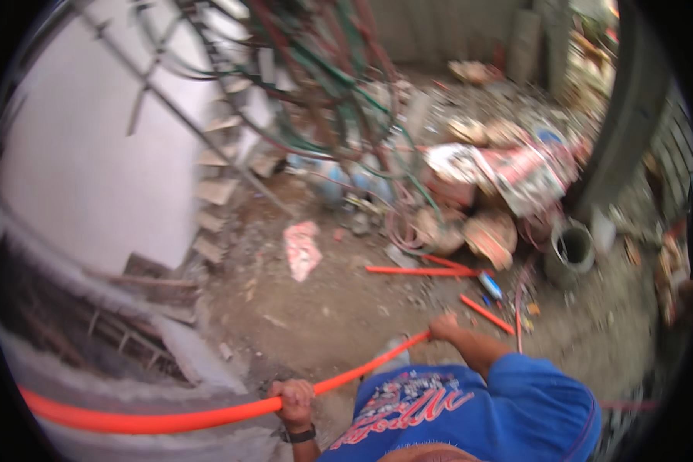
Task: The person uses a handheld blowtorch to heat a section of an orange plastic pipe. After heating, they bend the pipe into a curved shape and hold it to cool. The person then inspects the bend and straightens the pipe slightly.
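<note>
A long bright orange pipe comes in from the left edge and bends gently upward to the right. My left hand, with a dark band on its wrist, is closed round the pipe near the bottom middle. Farther up, my right hand grips the pipe at its visible right end, with the arm stretched out from a blue sleeve. Motion blurs the fingers a little. Beyond my right hand, cut orange pipe pieces lie on the dirt near a small blue-and-white tube.
Tangled green and red hoses hang overhead. Ahead are heaped sacks, rubble and a grey bucket. A pillar stands at right. On the left are a pale wall and a recess edged in concrete. A pink-and-white scrap lies on the ground.
</note>
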Tool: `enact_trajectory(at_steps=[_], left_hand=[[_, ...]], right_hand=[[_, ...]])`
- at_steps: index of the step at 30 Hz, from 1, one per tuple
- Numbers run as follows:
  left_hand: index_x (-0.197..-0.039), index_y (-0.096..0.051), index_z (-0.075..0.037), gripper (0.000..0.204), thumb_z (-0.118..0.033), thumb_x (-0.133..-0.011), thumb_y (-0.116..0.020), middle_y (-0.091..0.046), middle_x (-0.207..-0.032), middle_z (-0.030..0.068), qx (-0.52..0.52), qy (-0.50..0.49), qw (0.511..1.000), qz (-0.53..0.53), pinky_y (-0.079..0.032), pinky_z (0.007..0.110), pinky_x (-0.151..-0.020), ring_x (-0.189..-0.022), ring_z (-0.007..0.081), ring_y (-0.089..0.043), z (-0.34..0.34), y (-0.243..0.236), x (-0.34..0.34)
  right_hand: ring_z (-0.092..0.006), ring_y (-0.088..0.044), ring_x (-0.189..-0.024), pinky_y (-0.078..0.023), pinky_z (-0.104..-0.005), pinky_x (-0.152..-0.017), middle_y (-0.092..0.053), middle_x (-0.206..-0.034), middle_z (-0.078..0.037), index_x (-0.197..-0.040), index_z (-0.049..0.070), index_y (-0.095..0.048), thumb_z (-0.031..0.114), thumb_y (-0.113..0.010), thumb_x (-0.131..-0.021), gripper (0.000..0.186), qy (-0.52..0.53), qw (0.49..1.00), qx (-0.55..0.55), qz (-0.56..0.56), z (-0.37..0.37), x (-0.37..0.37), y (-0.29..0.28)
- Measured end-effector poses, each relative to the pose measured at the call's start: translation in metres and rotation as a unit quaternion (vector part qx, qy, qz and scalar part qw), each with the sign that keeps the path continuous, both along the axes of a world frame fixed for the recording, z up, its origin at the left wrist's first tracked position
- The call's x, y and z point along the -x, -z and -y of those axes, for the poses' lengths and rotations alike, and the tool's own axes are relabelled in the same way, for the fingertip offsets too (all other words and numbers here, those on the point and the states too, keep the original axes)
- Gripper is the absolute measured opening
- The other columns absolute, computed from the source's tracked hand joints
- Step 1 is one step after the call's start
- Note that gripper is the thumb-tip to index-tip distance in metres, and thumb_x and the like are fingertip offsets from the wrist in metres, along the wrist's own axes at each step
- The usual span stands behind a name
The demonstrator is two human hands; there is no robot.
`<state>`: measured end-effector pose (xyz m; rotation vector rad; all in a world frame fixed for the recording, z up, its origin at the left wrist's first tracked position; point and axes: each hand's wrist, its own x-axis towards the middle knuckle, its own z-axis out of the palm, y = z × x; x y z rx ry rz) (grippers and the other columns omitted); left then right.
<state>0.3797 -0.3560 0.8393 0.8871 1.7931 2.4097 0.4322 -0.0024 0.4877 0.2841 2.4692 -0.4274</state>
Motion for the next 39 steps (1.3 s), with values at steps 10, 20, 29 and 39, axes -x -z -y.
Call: enact_trajectory(at_steps=[10, 20, 29, 39], left_hand=[[-0.079, -0.045, -0.012, 0.036, -0.035, -0.106, -0.055, -0.04, -0.052, -0.0022, 0.03, 0.312, 0.949, -0.038, -0.038, 0.029, -0.045, -0.04, 0.0102, -0.037, -0.116, -0.064, 0.089], [-0.076, -0.042, -0.011, 0.037, -0.029, -0.106, -0.055, -0.039, -0.054, -0.0025, 0.042, 0.556, 0.829, -0.038, -0.034, 0.028, -0.046, -0.043, 0.0092, -0.035, -0.265, -0.077, 0.093], [-0.075, -0.041, -0.012, 0.036, -0.025, -0.106, -0.054, -0.036, -0.052, -0.0031, 0.035, 0.65, 0.759, -0.016, -0.033, 0.028, -0.045, -0.042, 0.0087, -0.033, -0.338, -0.071, 0.063], [-0.078, -0.046, -0.009, 0.033, -0.022, -0.106, -0.056, -0.038, -0.055, -0.0026, 0.042, 0.665, 0.745, -0.027, -0.039, 0.027, -0.05, -0.047, 0.0094, -0.039, -0.41, -0.075, 0.025]], right_hand=[[-0.0298, -0.071, -0.104, -0.057, -0.047, -0.083, -0.074, -0.11, -0.013, -0.104, 0.013, -0.077, 0.062, -0.08, -0.073, 0.058, 0.226, 0.974, 0.01, -0.026, -0.013, -0.066, -0.041], [-0.0317, -0.072, -0.104, -0.057, -0.046, -0.085, -0.074, -0.111, -0.016, -0.106, 0.007, -0.077, 0.066, -0.077, -0.076, 0.066, 0.43, 0.899, 0.074, 0.026, -0.017, -0.146, -0.067], [-0.035, -0.072, -0.099, -0.057, -0.0474, -0.084, -0.075, -0.104, -0.019, -0.099, 0.008, -0.079, 0.071, -0.075, -0.075, 0.067, 0.53, 0.844, 0.079, -0.015, 0.001, -0.199, -0.051], [-0.0342, -0.072, -0.098, -0.056, -0.0469, -0.082, -0.075, -0.101, -0.018, -0.1, 0.007, -0.079, 0.072, -0.071, -0.078, 0.069, 0.644, 0.756, 0.114, -0.028, 0.017, -0.205, -0.059]])
